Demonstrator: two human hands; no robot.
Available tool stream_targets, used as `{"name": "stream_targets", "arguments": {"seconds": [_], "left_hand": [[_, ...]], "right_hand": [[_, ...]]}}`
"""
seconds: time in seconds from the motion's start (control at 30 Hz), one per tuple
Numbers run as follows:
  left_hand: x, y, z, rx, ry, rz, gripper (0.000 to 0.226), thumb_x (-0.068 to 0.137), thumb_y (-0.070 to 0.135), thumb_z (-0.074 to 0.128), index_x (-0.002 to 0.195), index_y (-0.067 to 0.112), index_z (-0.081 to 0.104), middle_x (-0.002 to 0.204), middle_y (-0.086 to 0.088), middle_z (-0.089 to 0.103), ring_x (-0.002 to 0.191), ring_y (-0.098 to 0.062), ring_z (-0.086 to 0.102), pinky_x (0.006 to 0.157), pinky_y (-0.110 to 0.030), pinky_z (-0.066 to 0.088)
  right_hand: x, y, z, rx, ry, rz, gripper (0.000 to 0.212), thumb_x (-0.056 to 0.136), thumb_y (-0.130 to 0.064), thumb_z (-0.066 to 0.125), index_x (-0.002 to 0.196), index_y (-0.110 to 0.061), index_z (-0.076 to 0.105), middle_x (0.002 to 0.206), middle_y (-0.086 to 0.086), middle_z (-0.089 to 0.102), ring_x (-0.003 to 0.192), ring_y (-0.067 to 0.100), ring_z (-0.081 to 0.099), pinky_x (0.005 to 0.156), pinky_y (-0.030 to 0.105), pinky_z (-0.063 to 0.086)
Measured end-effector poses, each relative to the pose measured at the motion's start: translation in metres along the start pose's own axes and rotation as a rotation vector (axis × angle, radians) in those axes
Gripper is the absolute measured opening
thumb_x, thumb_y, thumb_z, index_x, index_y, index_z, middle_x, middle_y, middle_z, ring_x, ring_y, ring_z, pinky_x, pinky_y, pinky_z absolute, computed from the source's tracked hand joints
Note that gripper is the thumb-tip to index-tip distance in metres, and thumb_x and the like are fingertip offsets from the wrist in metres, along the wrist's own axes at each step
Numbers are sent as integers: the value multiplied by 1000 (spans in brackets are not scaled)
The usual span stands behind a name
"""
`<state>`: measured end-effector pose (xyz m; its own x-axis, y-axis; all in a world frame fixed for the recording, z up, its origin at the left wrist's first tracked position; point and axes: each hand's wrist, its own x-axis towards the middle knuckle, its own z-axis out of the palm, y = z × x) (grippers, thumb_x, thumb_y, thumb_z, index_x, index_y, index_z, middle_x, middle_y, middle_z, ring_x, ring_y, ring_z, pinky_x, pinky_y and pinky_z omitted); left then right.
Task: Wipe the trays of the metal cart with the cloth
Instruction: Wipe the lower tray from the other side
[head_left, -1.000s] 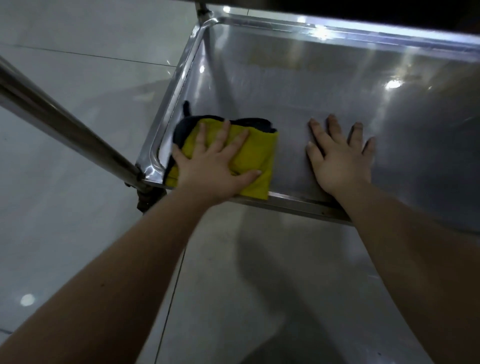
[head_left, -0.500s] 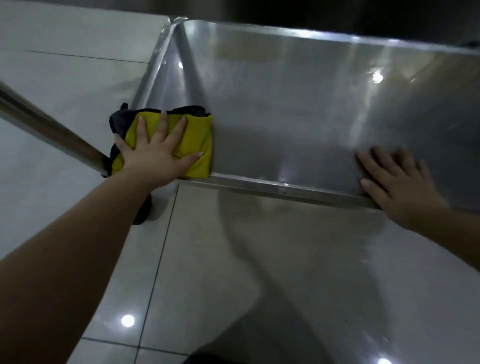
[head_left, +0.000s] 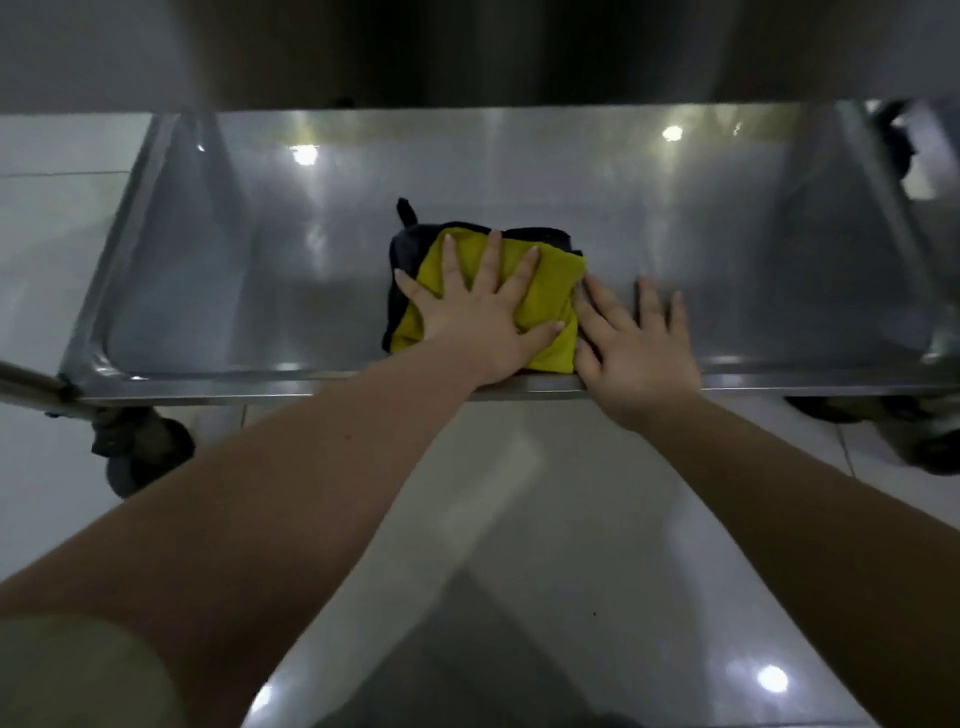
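Beneath the person, a glossy pale tiled floor (head_left: 519, 545) filled the lower part of the view and caught a few round spots of light. Across it stood the metal cart's low tray (head_left: 234, 260), a wide, shallow steel pan with a raised rim, seen from its long near side. A darker shelf hung over its far edge. Two bare forearms reached from the bottom of the view to the middle of the tray's near rim.

The cloth (head_left: 550, 291) lay folded on the tray floor, close to the near rim and about midway along its length. It was yellow on top, with a black layer showing along its left and far edges and a small black loop sticking up at the far left corner.

The left hand (head_left: 478, 317) lay flat on the cloth, palm down and fingers spread wide, pressing it onto the steel. The right hand (head_left: 639, 348) rested flat on the bare tray just beside the cloth, fingers straight and slightly apart, its forefinger along the cloth's right edge.

A dark caster (head_left: 140, 452) sat under the tray's near left corner and another caster (head_left: 935, 447) under the right.
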<state>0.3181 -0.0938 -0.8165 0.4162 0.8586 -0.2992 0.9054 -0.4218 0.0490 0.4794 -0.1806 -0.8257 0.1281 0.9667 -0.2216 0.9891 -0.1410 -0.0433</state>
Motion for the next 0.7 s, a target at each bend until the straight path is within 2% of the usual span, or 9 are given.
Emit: {"name": "stream_targets", "arguments": {"seconds": [0.1, 0.2, 0.37, 0.47, 0.6, 0.7], "left_hand": [[0, 13, 1, -49, 32, -12, 81, 81, 86, 18, 148, 54, -14, 162, 11, -21, 148, -33, -20, 103, -79, -5], [-8, -17, 0, -70, 35, -49, 79, 81, 86, 22, 146, 58, -12, 161, 16, -19, 149, -27, -17, 109, -74, -5], [-25, -118, 0, -78, 62, -331, 75, 83, 83, 26, 146, 59, -7, 162, 17, -12, 151, -26, -8, 110, -72, 5], [-41, -154, 5, -137, 76, -433, 75, 84, 82, 28, 147, 58, -4, 163, 17, -10, 151, -26, -8, 111, -72, 3], [-51, -134, 11, -120, 49, -466, 78, 83, 83, 23, 149, 55, -9, 162, 14, -16, 150, -31, -12, 110, -73, 2], [-52, -100, 13, -84, 34, -429, 85, 75, 87, 13, 148, 54, -12, 162, 11, -20, 149, -34, -13, 108, -75, 4]], "right_hand": [[-1, 7, -1, 50, 23, -13, 69, 88, -51, 2, 156, -38, 7, 163, -17, 1, 151, 34, -2, 119, 57, -2], [-2, 10, 0, 93, 49, -40, 62, 93, -53, 10, 155, -42, 8, 163, -16, 7, 151, 33, -1, 119, 55, -4], [0, 9, 2, 88, 68, -42, 56, 101, -50, 19, 155, -42, 8, 164, -14, 6, 151, 33, -4, 119, 55, -6], [0, 4, 2, 78, 79, -36, 57, 101, -49, 20, 156, -39, 6, 164, -13, 3, 150, 35, -6, 119, 56, -7], [-6, 3, 2, 56, 56, -33, 57, 102, -47, 15, 156, -37, 1, 165, -12, -3, 149, 38, -10, 117, 59, -9], [-10, 5, 4, 48, 51, -38, 56, 103, -46, 14, 156, -36, -1, 165, -11, -3, 149, 38, -9, 117, 60, -9]]}}
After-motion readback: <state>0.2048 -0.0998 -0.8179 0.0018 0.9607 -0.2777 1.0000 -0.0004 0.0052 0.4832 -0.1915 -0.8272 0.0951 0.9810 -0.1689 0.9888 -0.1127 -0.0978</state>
